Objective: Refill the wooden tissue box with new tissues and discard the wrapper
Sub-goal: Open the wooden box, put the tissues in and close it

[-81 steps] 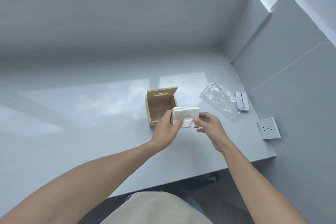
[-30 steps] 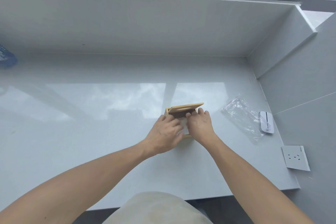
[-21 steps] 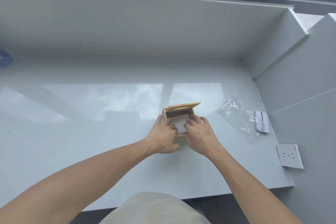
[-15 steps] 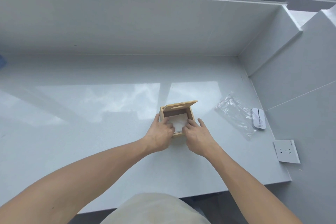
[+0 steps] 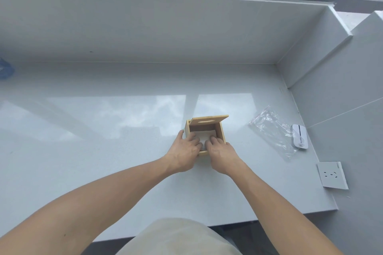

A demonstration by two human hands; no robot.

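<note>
The wooden tissue box (image 5: 221, 133) stands open on the grey counter, its slotted lid (image 5: 209, 119) propped across the far edge. A white stack of tissues (image 5: 204, 136) lies inside it. My left hand (image 5: 184, 151) has its fingers inside the box on the tissues and its thumb against the outer left wall. My right hand (image 5: 219, 151) reaches in from the near side, fingertips pressing down on the tissues. The clear plastic wrapper (image 5: 273, 130) lies flat on the counter, to the right of the box and apart from both hands.
A small white device (image 5: 299, 136) rests against the right wall beside the wrapper. A white socket plate (image 5: 332, 175) sits on that wall nearer me. Something blue (image 5: 5, 70) shows at the far left edge. The counter's (image 5: 103, 130) front edge runs below my forearms.
The tissue stack, held above the counter beside the box earlier, now lies inside it. Both hands followed it in and press on it. The view shifted slightly.
</note>
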